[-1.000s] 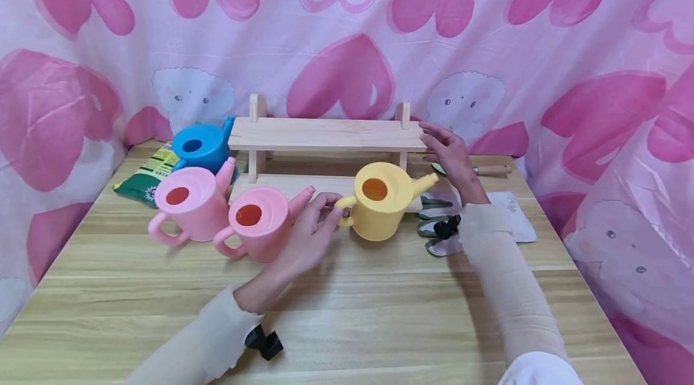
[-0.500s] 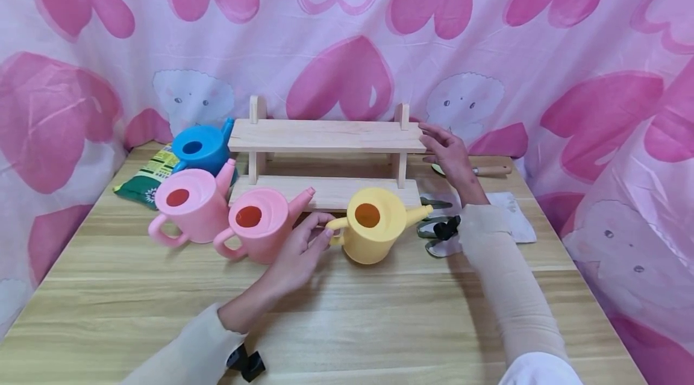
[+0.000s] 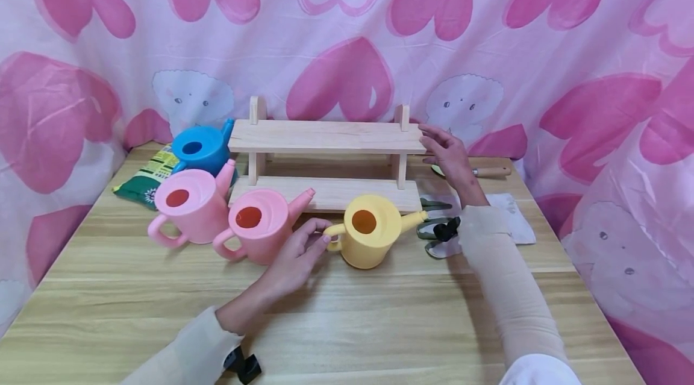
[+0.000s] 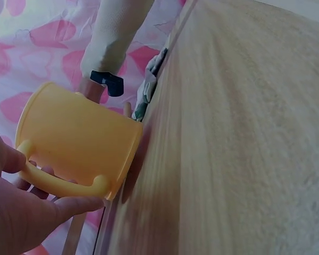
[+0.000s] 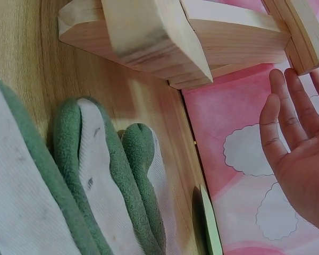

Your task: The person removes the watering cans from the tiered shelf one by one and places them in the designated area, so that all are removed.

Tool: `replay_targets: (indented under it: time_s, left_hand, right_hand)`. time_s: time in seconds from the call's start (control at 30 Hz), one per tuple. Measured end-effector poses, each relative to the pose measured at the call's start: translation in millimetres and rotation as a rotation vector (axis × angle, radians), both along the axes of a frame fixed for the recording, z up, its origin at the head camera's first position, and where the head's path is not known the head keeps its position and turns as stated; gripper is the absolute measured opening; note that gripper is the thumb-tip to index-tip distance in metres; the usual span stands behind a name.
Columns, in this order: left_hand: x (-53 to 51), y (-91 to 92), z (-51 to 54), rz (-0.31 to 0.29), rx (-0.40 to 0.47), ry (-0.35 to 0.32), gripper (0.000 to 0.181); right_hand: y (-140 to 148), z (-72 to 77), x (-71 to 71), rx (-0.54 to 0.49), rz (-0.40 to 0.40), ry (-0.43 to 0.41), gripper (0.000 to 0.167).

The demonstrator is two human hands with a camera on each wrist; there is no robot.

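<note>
My left hand (image 3: 295,258) pinches the handle of a yellow watering can (image 3: 368,240), which stands upright in front of the lower shelf board with its spout to the right. In the left wrist view the yellow can (image 4: 77,141) is close to the tabletop, fingers and thumb at its handle (image 4: 58,183). My right hand (image 3: 450,156) touches the right end of the upper board of a two-tier wooden shelf (image 3: 325,137). The right wrist view has that hand's (image 5: 303,138) fingers extended, tips at the board's end. Two pink watering cans (image 3: 260,240) are left of the yellow one.
A blue watering can (image 3: 202,150) and a green-yellow bag (image 3: 146,177) are at the back left. Green-and-white gloves (image 5: 101,159) lie under my right forearm. Behind them rests a trowel with a wooden handle (image 3: 490,172). A pink heart-patterned curtain (image 3: 347,29) hangs around the table.
My left hand has drawn the yellow watering can towards me and slightly left, away from in front of the lower board's right part. The right hand has stayed at the shelf end.
</note>
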State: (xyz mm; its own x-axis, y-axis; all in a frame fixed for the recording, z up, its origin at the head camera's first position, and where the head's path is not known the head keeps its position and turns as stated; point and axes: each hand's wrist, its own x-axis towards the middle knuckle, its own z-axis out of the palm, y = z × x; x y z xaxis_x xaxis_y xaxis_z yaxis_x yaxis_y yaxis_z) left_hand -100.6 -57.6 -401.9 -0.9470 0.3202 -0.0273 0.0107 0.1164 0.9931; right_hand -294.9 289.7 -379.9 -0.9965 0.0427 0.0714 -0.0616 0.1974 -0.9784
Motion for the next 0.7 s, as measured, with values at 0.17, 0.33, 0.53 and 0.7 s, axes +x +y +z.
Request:
replay_targets:
  time_s: [0.17, 0.33, 0.53, 0.7]
  left_hand:
    - [-1.0, -0.3, -2.3, 0.017, -0.016, -0.014, 0.022]
    - [-1.9, 0.3, -3.8, 0.018, -0.006, -0.016, 0.022]
    - [-0.9, -0.3, -3.6, 0.022, 0.001, -0.047, 0.023]
    - [-0.9, -0.8, -3.8, 0.018, 0.022, -0.070, 0.024]
  right_hand:
    - [0.2, 0.3, 0.2, 0.005, 0.000, -0.003, 0.048]
    - [1.0, -0.5, 1.0, 0.015, 0.003, -0.002, 0.049]
    - [1.0, -1.0, 1.4, 0.032, 0.003, 0.001, 0.051]
    - [1.5, -2.1, 0.4, 0.019, -0.002, 0.005, 0.050]
